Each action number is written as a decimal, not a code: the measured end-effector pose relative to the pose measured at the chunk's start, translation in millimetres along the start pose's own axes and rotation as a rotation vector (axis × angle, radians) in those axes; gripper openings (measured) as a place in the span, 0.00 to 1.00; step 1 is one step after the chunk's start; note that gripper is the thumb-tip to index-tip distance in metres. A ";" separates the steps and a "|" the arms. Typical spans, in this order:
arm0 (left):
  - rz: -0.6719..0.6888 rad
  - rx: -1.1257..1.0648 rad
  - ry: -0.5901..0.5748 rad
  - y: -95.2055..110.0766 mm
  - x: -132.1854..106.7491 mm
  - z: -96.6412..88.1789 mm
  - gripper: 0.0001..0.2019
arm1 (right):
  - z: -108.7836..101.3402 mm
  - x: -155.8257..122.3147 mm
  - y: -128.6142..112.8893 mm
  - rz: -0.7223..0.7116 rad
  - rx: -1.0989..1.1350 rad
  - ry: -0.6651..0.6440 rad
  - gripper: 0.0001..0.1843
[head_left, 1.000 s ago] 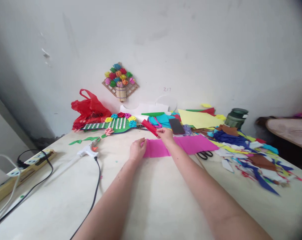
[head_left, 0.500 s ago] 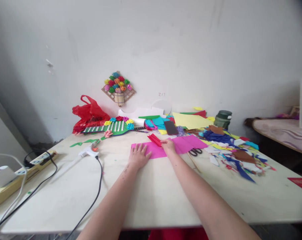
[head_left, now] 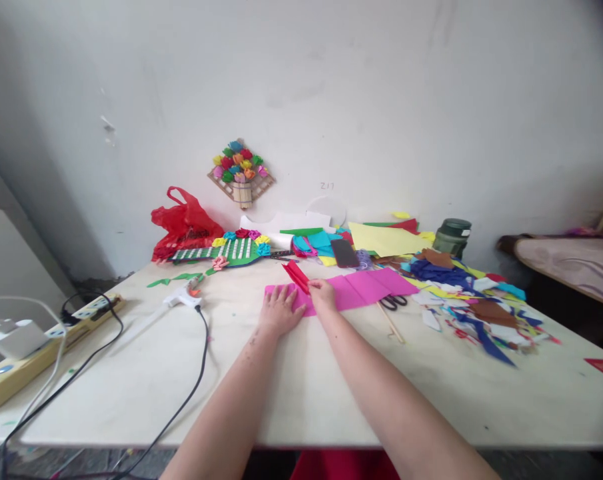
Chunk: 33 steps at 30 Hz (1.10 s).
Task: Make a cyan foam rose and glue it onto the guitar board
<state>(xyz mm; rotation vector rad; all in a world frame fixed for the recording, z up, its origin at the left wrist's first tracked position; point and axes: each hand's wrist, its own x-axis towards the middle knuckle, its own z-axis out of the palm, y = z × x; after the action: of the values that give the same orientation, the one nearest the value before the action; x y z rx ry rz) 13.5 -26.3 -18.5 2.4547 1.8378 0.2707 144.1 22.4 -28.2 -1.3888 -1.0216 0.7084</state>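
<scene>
A long pink paper sheet point(head_left: 361, 288) lies flat on the pale table point(head_left: 291, 380). My left hand point(head_left: 280, 311) rests flat on the sheet's left end with its fingers spread. Just to its right, my right hand point(head_left: 323, 296) sits on the sheet and pinches a folded red paper piece point(head_left: 296, 275) that sticks up and to the left. Black scissors point(head_left: 394, 301) lie at the sheet's right end.
A white glue gun point(head_left: 182, 300) with a black cord lies to the left, near a power strip point(head_left: 41, 350). Along the wall are a red bag point(head_left: 184, 225), a green paper craft point(head_left: 226, 251), coloured paper sheets, a phone point(head_left: 344, 253) and a dark jar point(head_left: 452, 235). Paper scraps point(head_left: 476, 303) cover the right side.
My right hand has slid left along the pink sheet with the red piece, closer to my left hand. My left hand went from a loose curl to lying flat. The view pulled back.
</scene>
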 end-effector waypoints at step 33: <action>-0.311 -0.040 -0.009 -6.1 -0.4 -9.6 0.30 | -15.6 -2.4 3.7 0.113 0.081 -0.068 0.13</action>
<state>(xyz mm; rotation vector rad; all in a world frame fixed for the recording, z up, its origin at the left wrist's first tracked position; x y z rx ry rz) 5.9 -25.5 -10.0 2.0981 2.1476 0.2731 157.5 13.8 -30.6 -1.3674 -0.9628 0.8767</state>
